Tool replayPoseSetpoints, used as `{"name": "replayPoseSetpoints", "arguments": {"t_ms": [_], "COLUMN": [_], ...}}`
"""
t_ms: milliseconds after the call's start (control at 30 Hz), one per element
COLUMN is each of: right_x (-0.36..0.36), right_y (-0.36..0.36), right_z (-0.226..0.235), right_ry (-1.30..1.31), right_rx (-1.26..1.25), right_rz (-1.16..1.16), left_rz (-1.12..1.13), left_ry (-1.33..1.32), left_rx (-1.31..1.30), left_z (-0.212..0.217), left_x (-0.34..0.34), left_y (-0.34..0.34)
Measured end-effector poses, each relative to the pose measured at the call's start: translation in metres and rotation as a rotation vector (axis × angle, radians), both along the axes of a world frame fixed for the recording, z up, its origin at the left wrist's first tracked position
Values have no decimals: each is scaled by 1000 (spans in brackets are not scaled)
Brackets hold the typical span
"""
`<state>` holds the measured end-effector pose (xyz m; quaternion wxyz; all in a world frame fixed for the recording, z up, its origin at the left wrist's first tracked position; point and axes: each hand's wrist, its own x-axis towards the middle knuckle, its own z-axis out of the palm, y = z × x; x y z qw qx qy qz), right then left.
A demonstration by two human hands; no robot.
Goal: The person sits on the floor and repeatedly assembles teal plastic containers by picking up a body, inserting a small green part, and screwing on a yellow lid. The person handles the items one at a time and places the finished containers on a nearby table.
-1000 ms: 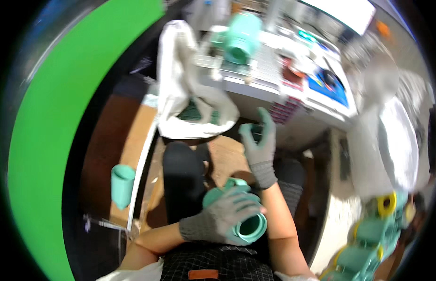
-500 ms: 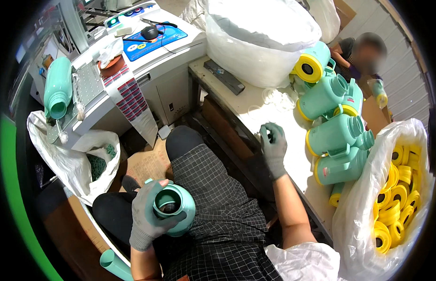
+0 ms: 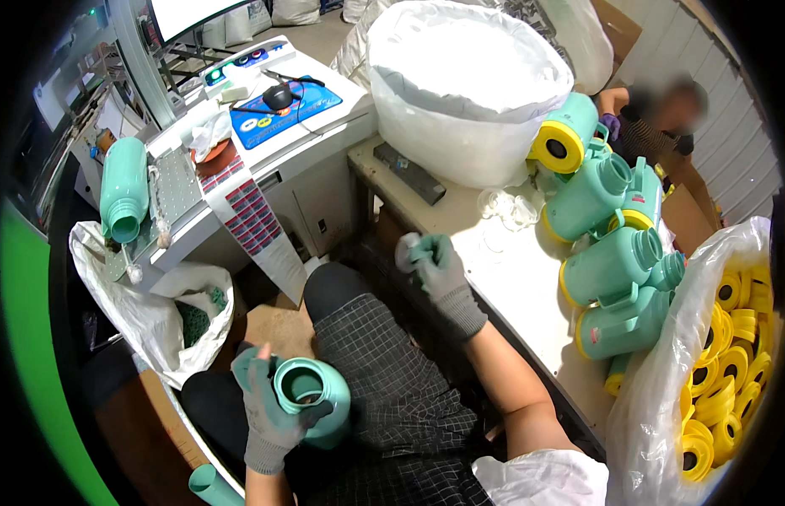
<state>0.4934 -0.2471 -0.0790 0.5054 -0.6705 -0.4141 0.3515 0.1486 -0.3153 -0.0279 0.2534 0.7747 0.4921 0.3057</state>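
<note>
In my lap, my left hand [image 3: 274, 413], in a grey-green glove, is wrapped round a teal flask body [image 3: 329, 422]. Its round mouth faces up, and the inside is dark, with something I cannot make out at the bottom. Over the gap between my knees and the bench, my gloved right hand [image 3: 441, 270] is closed on a small translucent white piece [image 3: 406, 251] that looks like a ring. Similar loose translucent rings [image 3: 512, 209] lie in a heap on the bench beyond that hand.
Several teal jugs [image 3: 612, 266] with yellow bases lie along the bench [image 3: 527, 312]. A bag [image 3: 645, 422] of yellow rings stands at right, a big white bag [image 3: 460, 152] behind. At left are another teal body [image 3: 124, 185] and a label strip [image 3: 258, 228]. A co-worker [image 3: 654, 126] sits far right.
My right hand has moved left off the bench, carrying the small translucent piece. My left hand keeps hold of the flask body, now slightly lower. The view has shifted a little.
</note>
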Motion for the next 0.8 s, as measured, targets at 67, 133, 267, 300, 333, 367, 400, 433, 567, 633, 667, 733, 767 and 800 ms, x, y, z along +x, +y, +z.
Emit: {"name": "replayPoseSetpoints", "arguments": {"t_ms": [67,133,267,300,333,367,400,433,567,633,667,733,767,800], "right_x": [-52,-86,-121,-128,-136,-142,-135,-128,-133,-128,-132,-137,-137,-138], "right_y": [-19,-36,-52,-57,-64,-67,-65,-61,-65,-57,-55,-60,-63,-65], "right_z": [41,44,39,43,61,69,82,96,84,82,83,85,89,90], "right_ry": [553,755,628,463,134,-166,-284,-404,-798,-838,-821,-790,-779,-769], "right_rx": [-11,-93,-66,33,235,468,423,378,739,853,854,791,738,684], "right_rz": [319,597,730,692,587,478,697,913,909,913,906,926,951,975], "left_rz": [-32,-178,-232,-189,-142,-163,-179,-198,-277,-244,-229,-248,-251,-256], "left_ry": [33,133,93,63,34,8,-19,-46,38,-54,-43,22,36,49], "left_rx": [122,326,325,325,325,356,393,430,369,370,370,296,264,233], "left_z": [0,22,28,26,24,22,18,18,25,22,21,26,29,31], "left_x": [-3,8,-6,-6,-6,-6,-8,-11,-18,-24,-26,-30,-30,-29], "left_y": [-5,1,4,2,0,-1,-1,-1,3,3,2,3,4,4]}}
